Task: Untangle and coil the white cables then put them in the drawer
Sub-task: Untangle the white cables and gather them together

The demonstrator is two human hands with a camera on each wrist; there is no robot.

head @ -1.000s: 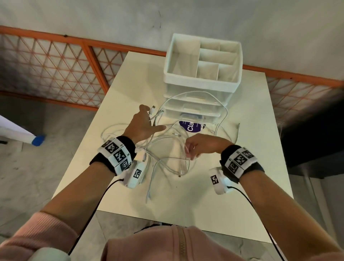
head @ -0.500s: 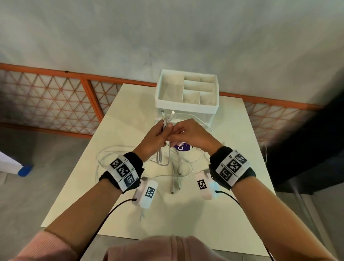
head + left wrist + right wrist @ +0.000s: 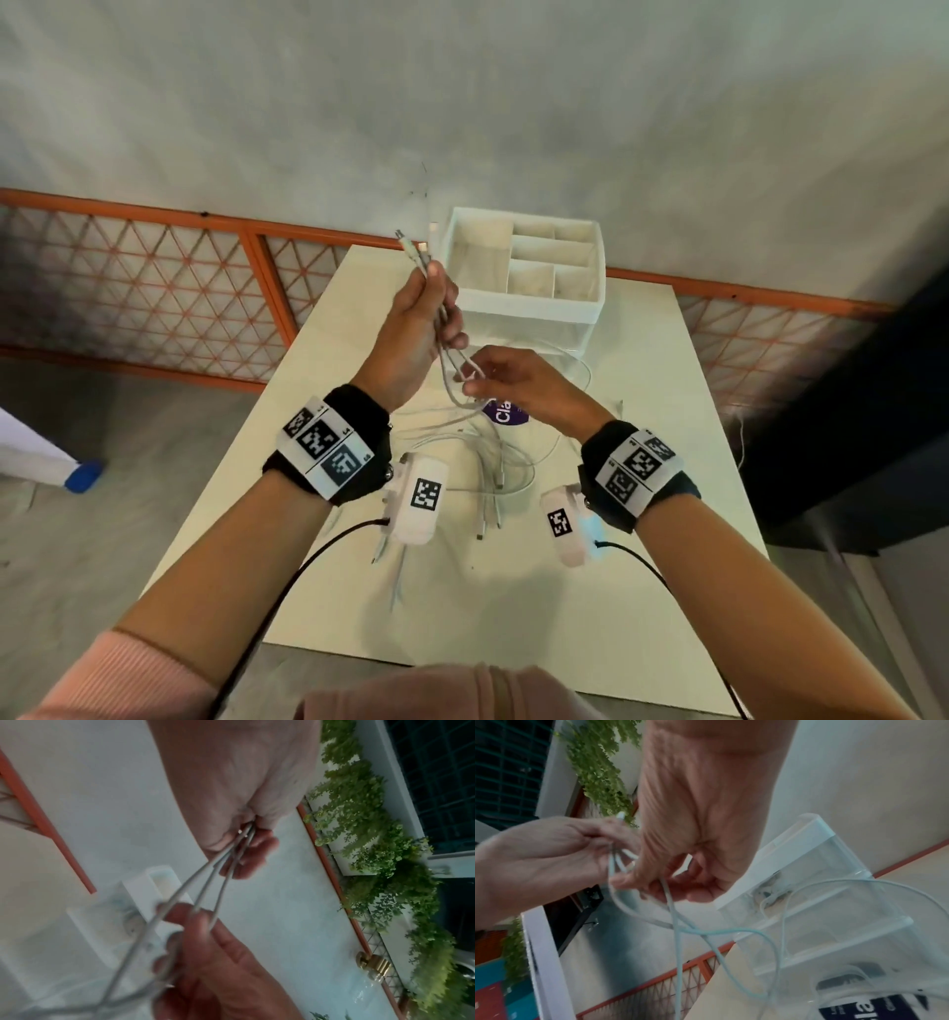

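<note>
In the head view my left hand (image 3: 417,329), raised at centre frame, grips a bundle of white cables (image 3: 445,354) in a closed fist, with the plug ends (image 3: 415,245) projecting above the thumb. Just below and to the right, my right hand (image 3: 518,383) pinches the same strands between thumb and fingertips; the two hands are close together, joined by the short taut run of cable seen in the left wrist view (image 3: 205,882). From the right hand the strands drop in loose loops (image 3: 680,933) toward the white table (image 3: 642,514), where the remaining cable lies tangled at lower centre, several connectors (image 3: 490,519) pointing toward the near edge. The drawer unit (image 3: 529,303), white with clear fronts and a divided tray on top, stands at the far edge of the table, upper centre of the frame. A purple label (image 3: 506,411) lies beneath the cables in front of it.
</note>
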